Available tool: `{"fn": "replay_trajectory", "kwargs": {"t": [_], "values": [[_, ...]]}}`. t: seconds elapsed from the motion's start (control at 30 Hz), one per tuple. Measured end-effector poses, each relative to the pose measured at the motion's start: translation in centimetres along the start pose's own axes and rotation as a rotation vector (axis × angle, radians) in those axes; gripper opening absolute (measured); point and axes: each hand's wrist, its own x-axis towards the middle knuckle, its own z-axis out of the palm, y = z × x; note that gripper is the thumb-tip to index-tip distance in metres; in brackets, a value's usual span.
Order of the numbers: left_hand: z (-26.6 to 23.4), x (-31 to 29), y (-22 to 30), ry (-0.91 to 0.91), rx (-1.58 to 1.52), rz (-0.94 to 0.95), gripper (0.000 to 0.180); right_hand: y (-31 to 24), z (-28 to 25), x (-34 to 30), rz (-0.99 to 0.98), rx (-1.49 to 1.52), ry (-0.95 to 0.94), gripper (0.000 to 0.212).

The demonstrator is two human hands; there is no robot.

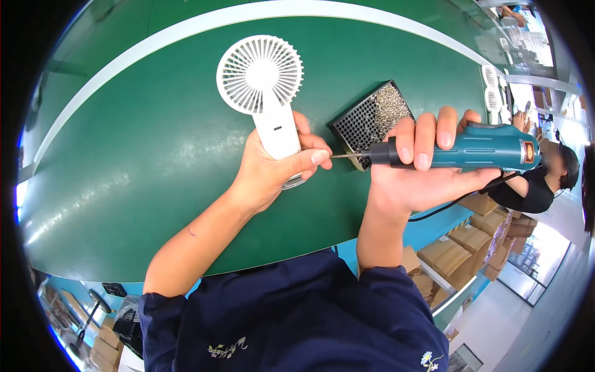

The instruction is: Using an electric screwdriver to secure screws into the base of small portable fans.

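My left hand (pixel 273 158) is closed around the handle of a white handheld fan (pixel 277 129), whose round slatted head points away from me. The left thumb and fingertips meet at the tip of a thin driver bit. That bit belongs to a teal electric screwdriver (pixel 483 149), which lies sideways across my right hand (pixel 415 155) with the fingers wrapped over its body. Whether a screw sits at the bit's tip is too small to tell. Just behind the bit stands a black screw tray (pixel 356 124) with a grid of holes and many small silvery screws heaped at one side.
A green work table (pixel 155 136) with a white strip (pixel 186 34) along its far side carries everything. More white fans (pixel 491 93) lie at the far right. A black cord (pixel 440 211) hangs from the screwdriver. At right, a co-worker (pixel 539 180) sits near cardboard boxes (pixel 443 257).
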Motion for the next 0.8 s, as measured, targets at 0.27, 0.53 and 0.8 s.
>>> {"fn": "replay_trajectory", "kwargs": {"t": [0.27, 0.53, 0.8], "values": [[0.0, 0.3, -0.3, 0.007, 0.039, 0.050, 0.037, 0.1, 0.0, 0.0, -0.014, -0.031, 0.018, 0.070], [0.2, 0.3, -0.4, 0.037, 0.059, 0.057, 0.035, 0.4, -0.2, -0.2, -0.009, -0.047, -0.045, 0.068], [0.4, 0.6, -0.3, 0.067, -0.127, 0.073, 0.026, 0.3, 0.0, -1.1, -0.038, -0.038, -0.084, 0.079]]}}
